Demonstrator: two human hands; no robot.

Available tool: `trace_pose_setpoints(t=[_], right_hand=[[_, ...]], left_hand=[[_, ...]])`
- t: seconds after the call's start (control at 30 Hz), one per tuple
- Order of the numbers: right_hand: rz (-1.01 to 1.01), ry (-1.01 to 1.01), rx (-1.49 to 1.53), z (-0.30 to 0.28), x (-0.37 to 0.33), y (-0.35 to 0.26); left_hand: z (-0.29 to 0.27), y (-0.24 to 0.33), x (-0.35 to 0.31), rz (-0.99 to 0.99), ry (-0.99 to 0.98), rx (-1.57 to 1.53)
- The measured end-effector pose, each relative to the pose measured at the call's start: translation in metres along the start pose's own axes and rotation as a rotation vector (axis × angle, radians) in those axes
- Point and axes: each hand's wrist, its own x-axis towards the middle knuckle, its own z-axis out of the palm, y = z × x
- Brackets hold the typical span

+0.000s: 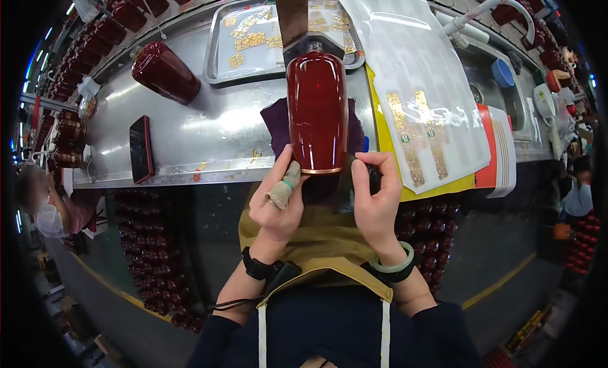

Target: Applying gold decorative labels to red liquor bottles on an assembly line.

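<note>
1. The red bottle [318,108] lay on a dark cloth [273,124] at the tabletop [183,140] edge, its base toward the person.
2. A gold band [322,171] showed around its base – that part looked done to me, while the glass above looked plain on the visible side.
3. The left hand [278,200] had its fingertips at the base; how firm that grip was, I couldn't tell.
4. The right hand's [379,200] thumb and forefinger were close together beside it – whether pinching anything, I couldn't tell.
5. Gold strips [399,114] and a second bottle [164,72] lay unused, I judged.
</note>
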Motion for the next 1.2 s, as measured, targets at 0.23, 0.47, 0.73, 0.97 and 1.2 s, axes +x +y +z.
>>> trace_pose_setpoints(t=[0.23,0.47,0.73,0.97,1.2], right_hand=[[-0.052,0.0,-0.035,0.0,-0.003,0.001],[0.024,-0.002,-0.014,-0.003,0.002,-0.007],[0.031,-0.008,-0.154,-0.015,0.006,-0.002],[0.032,-0.07,-0.142,-0.029,0.021,-0.019],[0.015,-0.162,-0.052,-0.064,0.064,-0.029]], left_hand=[[0.0,0.005,0.014,0.26,-0.2,0.061],[0.005,0.001,-0.007,-0.161,0.057,-0.033],[0.005,-0.005,0.006,0.093,-0.027,-0.052],[0.001,0.006,0.026,0.39,-0.282,0.093],[-0.009,-0.015,0.011,-0.028,-0.222,-0.123]])
